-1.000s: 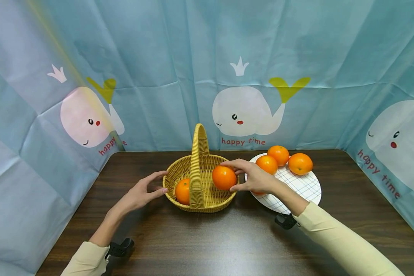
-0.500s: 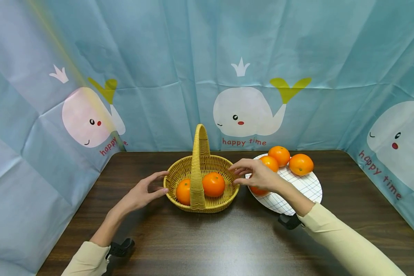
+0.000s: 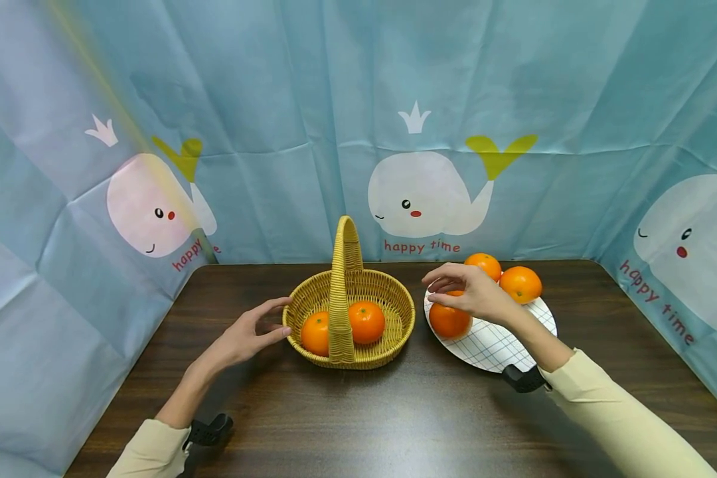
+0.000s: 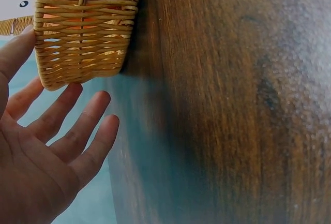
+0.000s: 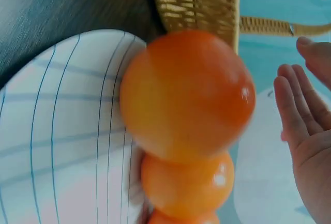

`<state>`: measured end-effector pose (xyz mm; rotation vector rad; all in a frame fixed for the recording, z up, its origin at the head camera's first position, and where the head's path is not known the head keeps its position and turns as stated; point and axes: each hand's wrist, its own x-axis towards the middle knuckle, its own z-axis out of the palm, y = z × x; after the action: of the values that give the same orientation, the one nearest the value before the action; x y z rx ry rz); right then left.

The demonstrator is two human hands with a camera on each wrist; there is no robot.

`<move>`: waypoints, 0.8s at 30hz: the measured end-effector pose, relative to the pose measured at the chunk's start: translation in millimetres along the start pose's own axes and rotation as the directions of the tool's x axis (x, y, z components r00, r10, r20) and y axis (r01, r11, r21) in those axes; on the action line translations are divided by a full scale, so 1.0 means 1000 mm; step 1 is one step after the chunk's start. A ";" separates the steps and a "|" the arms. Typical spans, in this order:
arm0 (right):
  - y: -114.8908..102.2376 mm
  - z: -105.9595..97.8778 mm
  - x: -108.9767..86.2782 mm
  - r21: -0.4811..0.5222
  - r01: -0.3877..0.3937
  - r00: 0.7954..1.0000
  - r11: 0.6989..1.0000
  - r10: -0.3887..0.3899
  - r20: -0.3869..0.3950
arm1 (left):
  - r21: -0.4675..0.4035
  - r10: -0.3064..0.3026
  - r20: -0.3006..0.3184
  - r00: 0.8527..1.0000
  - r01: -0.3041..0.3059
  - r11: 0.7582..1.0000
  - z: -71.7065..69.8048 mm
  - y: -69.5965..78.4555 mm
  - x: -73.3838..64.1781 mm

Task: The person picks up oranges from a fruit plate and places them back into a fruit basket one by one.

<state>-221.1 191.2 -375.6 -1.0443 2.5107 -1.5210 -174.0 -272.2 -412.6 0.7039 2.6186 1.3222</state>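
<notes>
A yellow wicker basket (image 3: 370, 360) with a tall handle stands mid-table, holding one orange (image 3: 315, 334) left of the handle and another orange (image 3: 367, 322) right of it. At its left end, my left hand (image 3: 236, 342) touches the rim with thumb and fingertips, the fingers fairly straight. My right hand (image 3: 475, 292) hovers over the checked white plate (image 3: 492, 348), fingers loosely bent and holding nothing. Just below it sits the nearest orange (image 3: 450, 321). Two more oranges show behind, one at the back (image 3: 484, 263) and one at right (image 3: 520, 285); the hand hides part of the plate.
The dark wooden table (image 3: 358, 425) ends at a blue curtain (image 3: 275, 133) printed with whales, which also hangs along both sides. Black straps sit on both wrists, the right one (image 3: 522, 378) close to the plate's front edge.
My right hand let go of an orange inside the basket, then drew back rightward over the plate. That orange now lies right of the handle. My left hand stayed at the rim.
</notes>
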 end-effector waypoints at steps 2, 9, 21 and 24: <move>0.002 -0.006 -0.004 0.004 -0.009 1.000 1.000 0.009 -0.006 | -0.004 -0.003 0.002 1.000 0.003 1.000 0.000 0.000 0.000; 0.008 -0.029 -0.023 0.039 0.006 1.000 0.999 -0.005 -0.024 | -0.019 -0.006 0.005 1.000 0.006 1.000 0.000 0.001 0.000; 0.021 -0.044 -0.062 0.057 -0.061 0.997 0.996 0.058 0.055 | 0.001 0.033 -0.007 0.999 -0.033 0.999 0.001 0.001 0.001; 0.022 -0.041 -0.068 0.060 -0.074 0.995 0.995 0.069 0.079 | 0.002 0.024 -0.004 1.000 -0.024 1.000 0.002 0.001 0.001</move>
<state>-194.0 267.3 -392.5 -0.9741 2.4061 -1.5004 -173.8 -269.5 -412.6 0.7361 2.6230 1.3291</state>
